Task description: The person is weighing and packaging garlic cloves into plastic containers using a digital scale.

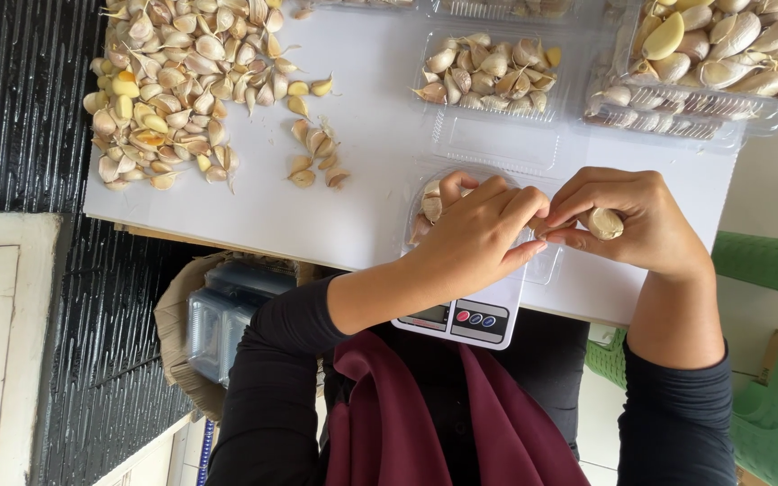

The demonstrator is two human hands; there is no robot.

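- Left hand (483, 229) curled over a clear plastic tray (425, 211) sitting on the digital scale (461, 319); fingers bent, tips meeting the right hand's. Looks pinched on something small between the two hands; cannot tell exactly what.
- Right hand (632, 216) closed on a garlic clove (603, 223), clove gripped between thumb and fingers, just right of the tray. Held directly beside the tray, probably so cloves drop in without reaching.
- Scale at near edge of the white table (380, 153), display end overhanging toward the body, likely so the readout stays visible under the hands.
- Tray on the scale partly hidden by left hand; a few cloves visible at its left side.
- Big loose pile of garlic cloves (168, 85) at far left corner of the table, well apart from the hands; small scatter of cloves (317, 157) between pile and scale.
- Filled clear tray (488, 72) at far edge, middle; empty lid part lying just in front of it.
- Heaped container of cloves (722, 54) at far right corner, stacked on other trays.
- Nothing blocking between hands and tray; open lid sits just beyond the scale.
- Stack of empty clear trays (227, 315) in a cardboard box below the near edge, left of the body.
- Green plastic chair (776, 342) at right, off the table.
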